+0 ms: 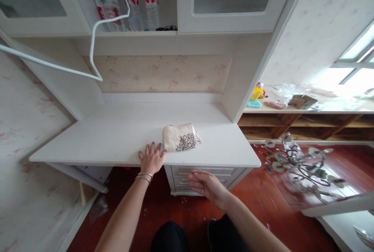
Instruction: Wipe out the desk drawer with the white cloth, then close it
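A folded cream cloth [179,138] with a dark scroll pattern at its right end lies on the white desk [122,131], close to the front edge. My left hand [152,158] rests on the desktop with its fingers spread, just left of the cloth. Its little space from the cloth makes it hard to tell whether the thumb touches. A bracelet circles that wrist. In the air before the desk's drawers [204,171], below the front edge, hovers my right hand [209,187]. Its fingers are stretched out and hold nothing.
A bent white wire [96,49] juts in at the upper left. Plastic bottles [150,4] stand on the shelf above. A chandelier [309,166] lies on the red floor at right, near a low wooden shelf unit [263,120]. A white piece of furniture [350,224] stands lower right.
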The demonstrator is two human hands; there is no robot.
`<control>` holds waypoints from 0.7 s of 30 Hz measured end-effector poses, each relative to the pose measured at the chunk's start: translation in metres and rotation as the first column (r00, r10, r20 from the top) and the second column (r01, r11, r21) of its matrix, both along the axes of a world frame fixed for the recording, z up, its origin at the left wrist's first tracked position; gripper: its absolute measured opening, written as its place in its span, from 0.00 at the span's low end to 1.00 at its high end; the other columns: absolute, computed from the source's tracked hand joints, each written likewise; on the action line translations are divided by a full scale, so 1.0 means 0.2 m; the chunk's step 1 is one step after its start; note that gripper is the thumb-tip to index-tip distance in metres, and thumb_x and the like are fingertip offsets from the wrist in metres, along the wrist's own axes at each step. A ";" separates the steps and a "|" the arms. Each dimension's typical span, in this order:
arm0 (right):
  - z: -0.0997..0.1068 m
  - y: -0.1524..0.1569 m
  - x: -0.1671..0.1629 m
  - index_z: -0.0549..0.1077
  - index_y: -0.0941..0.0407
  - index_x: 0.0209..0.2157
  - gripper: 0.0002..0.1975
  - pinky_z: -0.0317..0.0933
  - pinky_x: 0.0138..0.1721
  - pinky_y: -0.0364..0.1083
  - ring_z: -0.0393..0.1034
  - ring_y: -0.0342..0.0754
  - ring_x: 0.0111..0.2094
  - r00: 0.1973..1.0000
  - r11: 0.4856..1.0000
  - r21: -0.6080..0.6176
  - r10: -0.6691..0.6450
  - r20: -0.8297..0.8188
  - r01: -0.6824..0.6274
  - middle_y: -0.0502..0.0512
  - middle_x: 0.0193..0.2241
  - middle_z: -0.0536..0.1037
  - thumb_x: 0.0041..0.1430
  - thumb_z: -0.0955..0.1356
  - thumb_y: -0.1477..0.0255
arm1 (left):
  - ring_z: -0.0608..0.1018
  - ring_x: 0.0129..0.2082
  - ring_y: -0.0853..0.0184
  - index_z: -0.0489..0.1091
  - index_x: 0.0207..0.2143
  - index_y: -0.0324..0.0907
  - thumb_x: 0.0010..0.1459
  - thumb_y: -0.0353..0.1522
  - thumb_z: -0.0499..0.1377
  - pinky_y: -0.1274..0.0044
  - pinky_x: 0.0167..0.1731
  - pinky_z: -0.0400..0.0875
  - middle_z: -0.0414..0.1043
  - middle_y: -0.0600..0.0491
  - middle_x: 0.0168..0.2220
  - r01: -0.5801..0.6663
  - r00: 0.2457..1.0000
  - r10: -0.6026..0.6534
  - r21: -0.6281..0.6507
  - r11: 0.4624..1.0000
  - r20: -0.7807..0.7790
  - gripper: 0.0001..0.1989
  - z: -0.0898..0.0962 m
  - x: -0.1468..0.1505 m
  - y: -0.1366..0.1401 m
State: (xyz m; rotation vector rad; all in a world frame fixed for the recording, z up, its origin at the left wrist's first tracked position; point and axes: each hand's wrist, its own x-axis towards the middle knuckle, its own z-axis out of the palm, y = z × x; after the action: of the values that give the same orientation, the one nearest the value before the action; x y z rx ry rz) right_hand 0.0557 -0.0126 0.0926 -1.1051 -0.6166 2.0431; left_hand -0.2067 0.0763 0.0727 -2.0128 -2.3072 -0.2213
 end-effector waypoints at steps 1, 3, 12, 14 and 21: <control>0.00 -0.02 0.07 0.71 0.57 0.42 0.18 0.67 0.40 0.46 0.75 0.44 0.34 0.997 1.000 0.023 -0.007 0.075 0.006 0.58 0.40 0.79 0.50 0.73 0.67 | 0.51 0.65 0.50 0.56 0.62 0.53 0.61 0.51 0.37 0.46 0.56 0.44 0.49 0.49 0.66 0.000 1.000 0.000 -0.005 1.000 0.005 0.31 0.00 0.00 0.00; 0.01 -0.01 0.23 0.72 0.57 0.40 0.17 0.67 0.40 0.46 0.75 0.45 0.34 0.968 0.994 0.106 -0.054 0.245 0.028 0.58 0.40 0.79 0.50 0.72 0.64 | 0.51 0.65 0.50 0.56 0.62 0.53 0.61 0.52 0.36 0.46 0.56 0.43 0.49 0.49 0.66 0.000 1.000 0.001 -0.017 1.000 0.014 0.32 0.00 0.00 0.00; -0.02 0.21 0.98 0.58 0.60 0.61 0.28 0.49 0.60 0.63 0.45 0.60 0.65 -0.074 0.785 0.245 -0.345 0.936 -0.569 0.68 0.64 0.54 0.61 0.60 0.65 | 0.48 0.66 0.51 0.53 0.63 0.54 0.60 0.53 0.35 0.47 0.58 0.41 0.46 0.50 0.67 -0.013 0.999 0.015 -0.074 0.997 0.028 0.33 -0.01 0.00 0.01; -0.07 0.21 1.04 0.52 0.62 0.63 0.28 0.54 0.58 0.63 0.42 0.61 0.66 -0.232 0.730 0.065 -0.299 0.926 -0.680 0.69 0.65 0.50 0.63 0.57 0.70 | 0.48 0.66 0.51 0.52 0.64 0.54 0.60 0.53 0.35 0.47 0.58 0.41 0.45 0.50 0.67 -0.016 0.999 0.018 -0.088 0.996 0.029 0.33 0.00 0.00 0.01; -0.06 0.27 1.07 0.54 0.59 0.61 0.25 0.65 0.49 0.60 0.53 0.62 0.62 -0.393 0.624 -0.139 -0.289 0.873 -0.769 0.71 0.63 0.54 0.65 0.57 0.65 | 0.47 0.66 0.50 0.50 0.64 0.54 0.60 0.53 0.35 0.48 0.59 0.41 0.43 0.51 0.68 -0.029 0.999 0.033 -0.143 0.989 0.025 0.33 0.03 0.03 0.00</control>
State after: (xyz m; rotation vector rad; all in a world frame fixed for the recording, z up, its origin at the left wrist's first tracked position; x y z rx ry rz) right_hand 0.2706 0.0404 0.0808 -2.1079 -2.6035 0.0930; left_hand -0.2009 0.0757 0.0789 -2.0475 -2.4343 -0.0853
